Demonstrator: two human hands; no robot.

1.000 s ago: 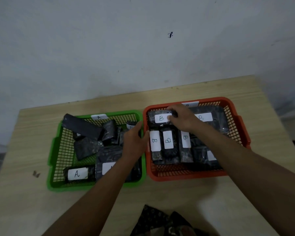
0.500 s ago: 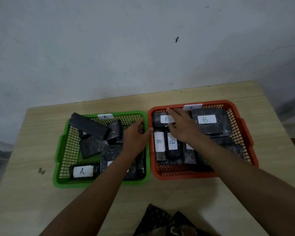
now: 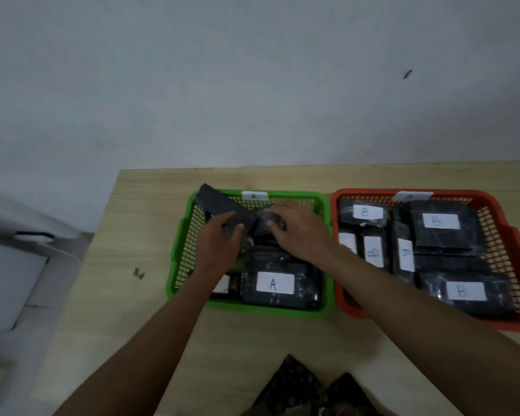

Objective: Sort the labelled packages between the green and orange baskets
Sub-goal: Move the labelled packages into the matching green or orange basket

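The green basket [image 3: 177, 265] carries an "A" tag on its far rim and holds several black packages. One package [image 3: 275, 283] at the front shows an "A" label. Both my hands are inside this basket. My left hand [image 3: 219, 238] grips a long black package [image 3: 215, 199] that leans over the far left rim. My right hand [image 3: 300, 232] pinches a small crumpled black package [image 3: 264, 223] next to it. To the right, the orange basket [image 3: 517, 235] is filled with black packages [image 3: 440, 223] labelled "B".
The two baskets stand side by side on a wooden table [image 3: 150, 205] against a pale wall. A small dark scrap [image 3: 138, 274] lies left of the green basket. White furniture [image 3: 12, 280] sits beyond the table's left edge. Patterned cloth [image 3: 297, 385] shows at the near edge.
My right hand has left the orange basket and moved into the green one. My left hand has shifted further left onto the long package. The view has swung left.
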